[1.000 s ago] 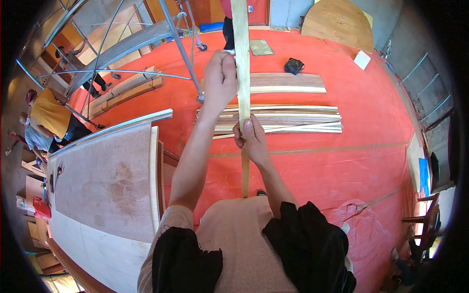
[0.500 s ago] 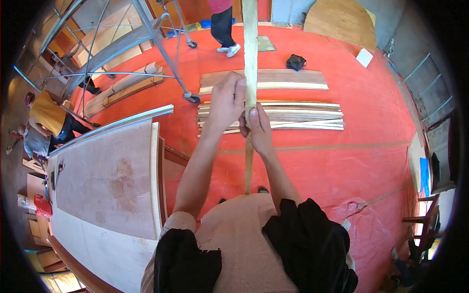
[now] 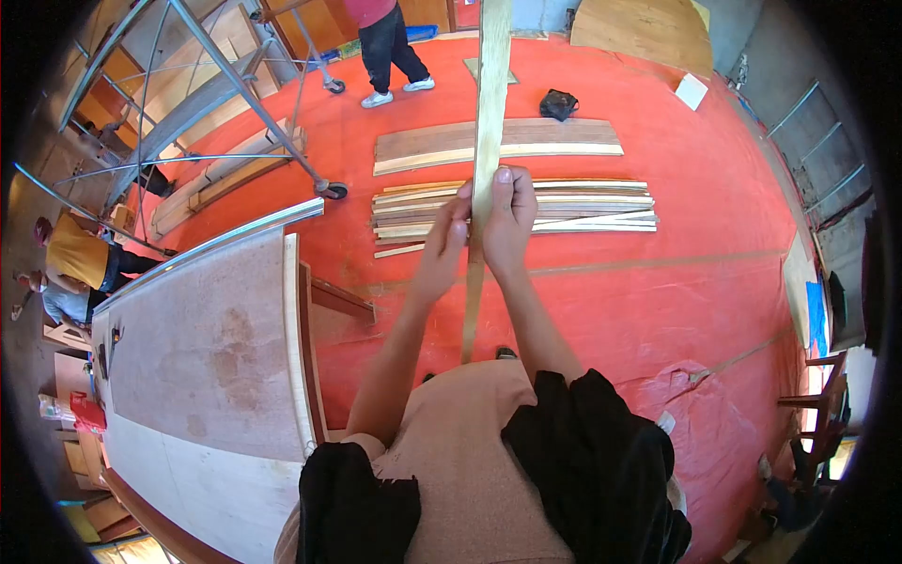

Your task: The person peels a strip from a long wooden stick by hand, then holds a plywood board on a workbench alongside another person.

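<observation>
A long, pale wooden strip (image 3: 490, 103) stands nearly upright in front of me, running from the top of the view down toward my feet. My right hand (image 3: 507, 221) is closed round it, with the thumb pressed on its face. From the other side, my left hand (image 3: 440, 258) has its fingers against the strip's left edge, slightly lower; part of those fingers is hidden behind the wood. Beyond both hands, a stack of thin wooden strips (image 3: 573, 209) lies on the red floor covering, with wider boards (image 3: 554, 134) behind it.
At the left stands a large sheet-topped table (image 3: 197, 348). Wheeled metal scaffolding (image 3: 221, 70) is farther back. A person (image 3: 383, 42) walks near the far wall, and another person (image 3: 80, 254) bends at far left. A black bag (image 3: 559, 104) lies on the red sheet (image 3: 583, 320).
My left hand has come down from above the right hand to just below it along the strip. My right hand has risen slightly. The person at the back has stepped left.
</observation>
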{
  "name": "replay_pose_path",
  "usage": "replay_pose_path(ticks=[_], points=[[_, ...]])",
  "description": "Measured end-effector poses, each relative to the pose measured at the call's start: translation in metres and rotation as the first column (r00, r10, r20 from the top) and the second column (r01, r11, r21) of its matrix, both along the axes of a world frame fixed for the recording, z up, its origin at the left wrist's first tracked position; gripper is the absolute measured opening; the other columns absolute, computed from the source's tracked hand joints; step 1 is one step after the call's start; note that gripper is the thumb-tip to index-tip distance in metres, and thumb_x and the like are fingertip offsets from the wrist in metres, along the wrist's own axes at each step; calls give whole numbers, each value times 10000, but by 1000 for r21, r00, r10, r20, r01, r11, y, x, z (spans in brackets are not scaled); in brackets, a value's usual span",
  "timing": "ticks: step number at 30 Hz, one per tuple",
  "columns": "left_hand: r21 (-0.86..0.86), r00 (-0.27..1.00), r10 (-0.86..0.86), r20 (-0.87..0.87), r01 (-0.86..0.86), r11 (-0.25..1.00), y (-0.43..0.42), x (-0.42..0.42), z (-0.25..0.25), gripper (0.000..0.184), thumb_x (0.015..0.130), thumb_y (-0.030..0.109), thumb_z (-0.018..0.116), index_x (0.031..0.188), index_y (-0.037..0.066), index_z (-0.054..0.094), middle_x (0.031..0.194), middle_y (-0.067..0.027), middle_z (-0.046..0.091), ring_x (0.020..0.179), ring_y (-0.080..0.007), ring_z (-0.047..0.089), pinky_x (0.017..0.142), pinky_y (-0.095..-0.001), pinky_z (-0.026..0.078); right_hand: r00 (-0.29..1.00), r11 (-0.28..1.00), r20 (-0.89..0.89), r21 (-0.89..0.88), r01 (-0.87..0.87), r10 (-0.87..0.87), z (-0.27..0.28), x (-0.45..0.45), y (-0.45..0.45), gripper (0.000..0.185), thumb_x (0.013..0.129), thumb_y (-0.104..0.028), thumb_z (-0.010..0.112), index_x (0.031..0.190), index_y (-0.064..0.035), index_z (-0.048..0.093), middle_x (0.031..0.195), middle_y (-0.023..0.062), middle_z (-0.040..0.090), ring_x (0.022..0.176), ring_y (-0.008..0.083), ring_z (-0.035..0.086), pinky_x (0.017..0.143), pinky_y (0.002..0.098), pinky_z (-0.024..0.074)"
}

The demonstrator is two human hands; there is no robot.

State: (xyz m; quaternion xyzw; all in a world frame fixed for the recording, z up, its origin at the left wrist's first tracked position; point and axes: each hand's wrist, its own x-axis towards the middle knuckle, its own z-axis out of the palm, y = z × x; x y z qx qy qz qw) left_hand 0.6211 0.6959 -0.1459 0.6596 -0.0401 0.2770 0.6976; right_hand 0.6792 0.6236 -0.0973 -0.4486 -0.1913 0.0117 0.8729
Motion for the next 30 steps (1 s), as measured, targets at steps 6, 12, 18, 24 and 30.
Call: replay_pose_path(ticks=[6,12,18,24,30], points=[[47,990,33,-136,-27,999,22,-4,-28,276,1038,235,356,1038,0,500,766,-35,554,614,-92,515,536,-255,438,867,841,448,-363,400,-219,1,25,32,178,1016,-181,424,968,-10,425,783,150,638,631,208,642,568,312,503],[-86,999,45,-29,-48,995,8,41,-2,281,1043,253,337,980,26,490,737,-24,520,558,-76,453,492,-234,393,843,760,536,-534,371,-35,-7,77,-7,161,1000,-145,435,1002,17,436,729,161,595,645,257,614,639,352,502],[-244,999,52,5,-49,969,8,72,16,209,1029,201,340,1135,36,411,884,-55,521,623,-99,487,533,-244,402,804,604,571,-703,376,164,-70,103,-49,259,971,-151,504,1192,-16,494,1010,166,584,874,249,609,748,342,502],[-237,990,137,23,-128,963,4,113,12,193,1009,161,408,1151,33,379,928,-77,520,640,-124,538,511,-273,442,908,783,274,-616,-88,318,-85,88,-39,317,998,-239,477,1178,23,483,921,146,596,855,203,605,746,329,500],[333,871,459,173,-490,806,2,156,14,159,1005,163,439,991,7,465,719,-126,564,596,-202,586,506,-379,449,942,832,9,-471,-293,337,-127,85,-33,294,1028,-272,391,1010,3,495,668,68,509,561,120,483,525,286,429]])
